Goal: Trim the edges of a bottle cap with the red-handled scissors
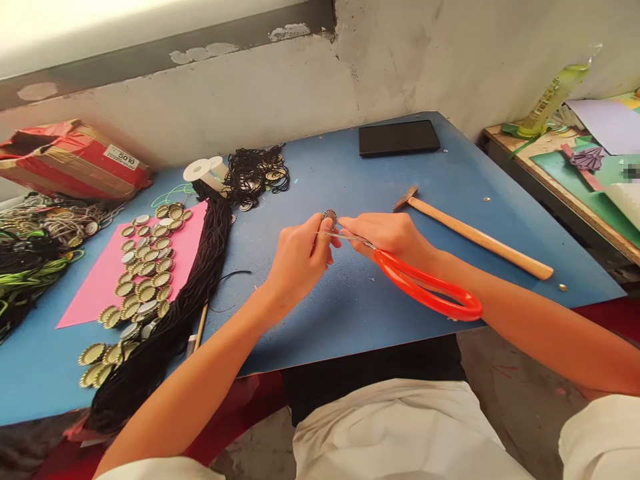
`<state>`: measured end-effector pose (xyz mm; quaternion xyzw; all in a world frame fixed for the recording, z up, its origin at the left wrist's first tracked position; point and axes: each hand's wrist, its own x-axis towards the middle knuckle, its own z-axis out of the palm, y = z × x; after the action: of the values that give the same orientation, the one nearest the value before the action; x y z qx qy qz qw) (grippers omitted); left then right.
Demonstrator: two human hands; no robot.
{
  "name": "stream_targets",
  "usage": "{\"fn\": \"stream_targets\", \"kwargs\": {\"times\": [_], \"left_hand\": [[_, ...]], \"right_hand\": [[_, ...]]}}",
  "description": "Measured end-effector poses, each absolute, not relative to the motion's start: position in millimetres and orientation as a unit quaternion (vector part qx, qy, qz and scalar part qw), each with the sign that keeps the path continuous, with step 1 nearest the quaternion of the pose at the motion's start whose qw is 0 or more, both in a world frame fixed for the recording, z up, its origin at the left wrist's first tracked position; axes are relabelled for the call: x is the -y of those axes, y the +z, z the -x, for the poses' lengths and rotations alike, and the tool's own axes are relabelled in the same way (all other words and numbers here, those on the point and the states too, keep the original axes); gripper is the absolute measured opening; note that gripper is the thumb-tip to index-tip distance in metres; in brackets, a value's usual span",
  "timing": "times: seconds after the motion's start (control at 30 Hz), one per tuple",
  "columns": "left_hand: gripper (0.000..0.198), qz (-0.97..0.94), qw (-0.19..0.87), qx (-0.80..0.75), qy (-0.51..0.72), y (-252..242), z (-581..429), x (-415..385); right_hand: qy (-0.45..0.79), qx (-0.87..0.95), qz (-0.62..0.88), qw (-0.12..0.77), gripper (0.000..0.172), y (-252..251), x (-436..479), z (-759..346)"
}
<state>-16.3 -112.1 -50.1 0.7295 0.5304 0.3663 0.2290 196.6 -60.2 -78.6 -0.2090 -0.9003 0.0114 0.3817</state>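
Note:
My left hand (300,257) is closed in a pinch on a small round metal bottle cap (329,215), held above the blue table (350,300). My right hand (390,235) grips the blades of red-handled scissors (425,287) near their pivot. The blade tips point left and meet the cap between my two hands. The red handle loops stick out over my right forearm.
A wooden-handled hammer (475,235) lies right of my hands, a black phone (399,138) beyond it. At left a pink sheet (100,287) carries several flattened caps (145,267), beside a black cord bundle (185,300), a white spool (200,170) and a red box (70,160).

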Motion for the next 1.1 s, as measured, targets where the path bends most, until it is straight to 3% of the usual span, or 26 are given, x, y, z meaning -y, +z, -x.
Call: {"fn": "stream_targets", "kwargs": {"times": [0.27,0.57,0.73,1.1], "left_hand": [[0.061,-0.748,0.269,-0.511,0.326,-52,21,110],[0.066,-0.66,0.311,-0.533,0.429,-74,2,121],[0.066,-0.631,0.335,-0.537,0.448,-70,-5,128],[0.068,-0.616,0.329,-0.541,0.469,-73,-10,134]], "right_hand": [[-0.029,0.912,0.157,0.379,0.043,-73,55,-201],[0.26,0.863,0.258,0.349,0.047,-65,77,-196],[0.372,0.802,0.275,0.378,0.051,-54,92,-191],[0.454,0.743,0.272,0.411,0.048,-52,103,-185]]}}
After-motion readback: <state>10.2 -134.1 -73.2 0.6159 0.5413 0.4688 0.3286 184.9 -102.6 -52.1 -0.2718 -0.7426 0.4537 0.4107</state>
